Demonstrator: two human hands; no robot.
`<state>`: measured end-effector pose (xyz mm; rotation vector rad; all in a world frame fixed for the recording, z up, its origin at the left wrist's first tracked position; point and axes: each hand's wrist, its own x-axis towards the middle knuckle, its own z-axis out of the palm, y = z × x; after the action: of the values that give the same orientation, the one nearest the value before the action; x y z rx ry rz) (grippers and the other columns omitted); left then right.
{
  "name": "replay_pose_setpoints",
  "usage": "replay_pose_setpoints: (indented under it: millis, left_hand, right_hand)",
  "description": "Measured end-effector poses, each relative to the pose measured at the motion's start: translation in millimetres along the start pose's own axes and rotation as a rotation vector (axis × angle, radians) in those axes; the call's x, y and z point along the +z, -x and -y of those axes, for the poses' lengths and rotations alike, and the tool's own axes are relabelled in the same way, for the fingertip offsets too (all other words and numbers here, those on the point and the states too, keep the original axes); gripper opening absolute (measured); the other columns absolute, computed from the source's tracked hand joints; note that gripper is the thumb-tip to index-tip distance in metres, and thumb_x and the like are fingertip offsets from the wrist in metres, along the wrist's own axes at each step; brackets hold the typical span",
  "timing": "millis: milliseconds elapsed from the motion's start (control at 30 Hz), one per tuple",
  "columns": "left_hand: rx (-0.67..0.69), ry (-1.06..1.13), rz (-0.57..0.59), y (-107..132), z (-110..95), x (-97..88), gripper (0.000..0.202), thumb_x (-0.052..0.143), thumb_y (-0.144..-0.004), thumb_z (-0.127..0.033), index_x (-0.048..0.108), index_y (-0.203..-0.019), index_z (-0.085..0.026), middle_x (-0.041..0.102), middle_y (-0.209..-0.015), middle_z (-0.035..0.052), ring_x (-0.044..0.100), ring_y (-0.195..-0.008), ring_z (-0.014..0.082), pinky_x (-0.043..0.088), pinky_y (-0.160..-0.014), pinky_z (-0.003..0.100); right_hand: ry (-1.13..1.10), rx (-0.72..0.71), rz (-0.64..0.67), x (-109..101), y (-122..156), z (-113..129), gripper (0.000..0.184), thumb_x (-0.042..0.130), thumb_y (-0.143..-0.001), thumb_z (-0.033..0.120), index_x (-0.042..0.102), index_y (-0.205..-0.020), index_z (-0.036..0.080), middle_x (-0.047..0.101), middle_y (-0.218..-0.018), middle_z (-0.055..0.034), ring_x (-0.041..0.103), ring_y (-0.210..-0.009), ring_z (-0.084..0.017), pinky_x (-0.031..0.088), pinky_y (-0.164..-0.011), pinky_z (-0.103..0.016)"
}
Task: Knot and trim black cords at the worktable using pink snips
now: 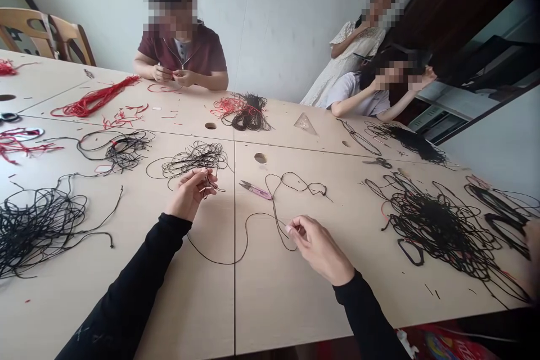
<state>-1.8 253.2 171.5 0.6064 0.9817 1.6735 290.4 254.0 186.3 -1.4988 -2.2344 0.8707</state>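
Observation:
My left hand [190,192] pinches a short bunch of thin black cord between thumb and fingers, just in front of a loose tangle of black cord [198,158]. Lower right, my right hand [316,246] has thumb and fingertips closed on a thin dark cord [219,262] that curves across the table seam toward my left side. Exactly where its ends lie in my fingers is hard to see. Between the hands and farther back lie pink-handled thread snips [256,190], blades pointing left. A looped black cord [291,175] with a knotted end rests to their right.
Large black cord heaps lie left [37,225] and right [439,219]. Scissors [378,162] lie near the right heap. Red cord [95,98] and a red-black bundle [247,111] sit farther back. Across the table, a person in maroon [181,50] handles red cord.

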Motion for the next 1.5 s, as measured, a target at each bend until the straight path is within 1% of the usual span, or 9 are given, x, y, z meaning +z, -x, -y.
replay_pose_setpoints:
  millis: [433,533,633,700,800,1033,1167,1333,1500]
  left_hand:
    - [0.036,0.022,-0.01,0,-2,0.9,0.015,0.071,-0.069,-0.025,0.063,-0.075,-0.014,0.061,-0.069,0.0034,0.058,-0.061,0.0131,0.05,-0.056,0.025]
    - [0.044,0.036,-0.023,0,-3,-0.1,0.014,0.07,-0.069,-0.024,0.065,-0.078,-0.013,0.061,-0.068,0.0029,0.058,-0.06,0.013,0.05,-0.055,0.024]
    - [0.054,0.046,-0.031,-1,-4,-2.0,0.014,0.069,-0.071,-0.023,0.065,-0.08,-0.013,0.06,-0.064,0.0011,0.058,-0.058,0.0128,0.051,-0.056,0.025]
    - [0.049,0.055,-0.04,-2,-5,-3.1,0.014,0.068,-0.072,-0.024,0.065,-0.081,-0.013,0.058,-0.061,-0.0002,0.058,-0.056,0.0125,0.053,-0.056,0.025]
    - [0.037,0.068,-0.045,-3,-5,-3.2,0.014,0.068,-0.073,-0.023,0.065,-0.082,-0.012,0.059,-0.061,0.0,0.059,-0.056,0.0122,0.054,-0.059,0.026]
    - [-0.041,0.051,0.074,1,0,2.4,0.017,0.07,-0.072,-0.026,0.064,-0.08,-0.013,0.062,-0.066,0.0024,0.062,-0.06,0.0132,0.054,-0.062,0.026]
    - [-0.072,0.058,0.121,3,4,5.1,0.017,0.073,-0.071,-0.026,0.063,-0.076,-0.014,0.06,-0.066,0.0005,0.062,-0.06,0.0129,0.054,-0.065,0.028]
    - [-0.092,0.083,0.114,4,7,6.6,0.019,0.074,-0.07,-0.028,0.061,-0.072,-0.014,0.055,-0.065,-0.0018,0.06,-0.06,0.0118,0.054,-0.064,0.028]
    - [-0.113,0.082,0.104,5,6,9.6,0.02,0.075,-0.07,-0.029,0.062,-0.075,-0.015,0.054,-0.064,-0.0023,0.059,-0.059,0.0115,0.054,-0.064,0.028]
  right_hand:
    - [-0.601,-0.009,-0.288,-84,25,-2,0.041,0.066,-0.077,0.048,0.063,-0.11,0.023,0.06,-0.081,-0.0059,0.057,-0.075,-0.019,0.05,-0.07,-0.032]
    - [-0.468,0.006,-0.357,-95,24,-17,0.036,0.064,-0.078,0.051,0.067,-0.102,0.024,0.059,-0.075,-0.0043,0.057,-0.071,-0.019,0.049,-0.069,-0.032]
    - [-0.143,0.084,-0.204,-100,21,-36,0.033,0.061,-0.079,0.052,0.07,-0.089,0.022,0.064,-0.076,-0.006,0.06,-0.073,-0.021,0.05,-0.068,-0.032]
    - [0.029,0.111,-0.135,-97,18,-46,0.033,0.06,-0.078,0.051,0.071,-0.085,0.021,0.068,-0.085,-0.0086,0.062,-0.08,-0.024,0.051,-0.069,-0.035]
    - [0.11,0.063,-0.181,-76,13,-41,0.03,0.056,-0.081,0.046,0.07,-0.089,0.021,0.068,-0.097,-0.0106,0.062,-0.086,-0.025,0.052,-0.072,-0.037]
    - [0.076,-0.183,0.143,4,-4,30,0.016,0.06,-0.084,0.025,0.065,-0.097,0.019,0.062,-0.101,-0.0077,0.061,-0.088,-0.019,0.051,-0.082,-0.034]
    - [0.188,-0.27,0.214,33,-17,49,0.003,0.06,-0.083,0.017,0.063,-0.083,0.017,0.063,-0.09,-0.0074,0.059,-0.091,-0.022,0.05,-0.081,-0.034]
    - [0.288,-0.371,0.25,35,-28,55,0.013,0.049,-0.087,0.012,0.057,-0.078,0.017,0.062,-0.087,-0.0105,0.056,-0.089,-0.024,0.047,-0.08,-0.038]
    - [-0.097,-0.306,0.291,23,-47,58,0.01,0.041,-0.092,0.022,0.048,-0.085,0.019,0.061,-0.082,-0.0052,0.058,-0.078,-0.018,0.049,-0.075,-0.036]
